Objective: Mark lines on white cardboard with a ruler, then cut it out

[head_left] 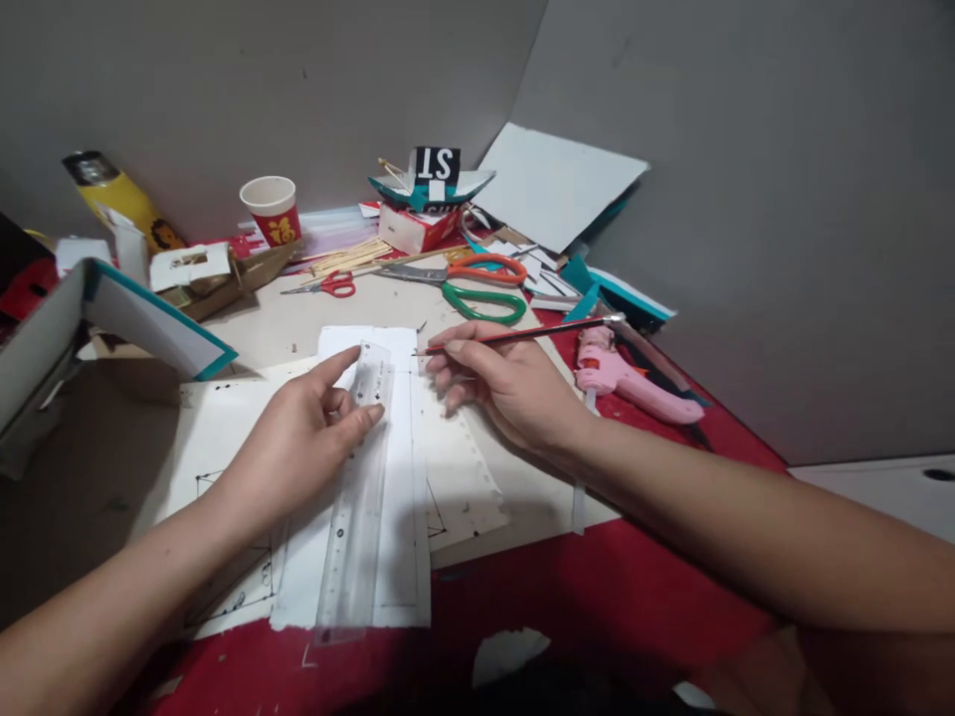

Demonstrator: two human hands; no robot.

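Note:
A clear plastic ruler point(350, 557) lies lengthwise on a sheet of white paper point(403, 477). My left hand point(302, 428) is closed on its upper part, index finger at the far end and thumb across the face. Thin pencil lines show on the paper right of the ruler. In my right hand point(507, 383) a red and black pencil point(552, 328) is pinched between thumb and fingers, its tip over the paper's upper right edge. Underneath lies a larger sheet point(467, 477) with drawn black shapes.
Red scissors point(335, 285) and larger scissors with orange and green handles point(484, 303) lie beyond the paper. A pink glue gun point(642, 388) rests at right. At the back stand a paper cup point(273, 204) and a yellow bottle point(126, 204). Folded cardboard point(160, 318) rises at left.

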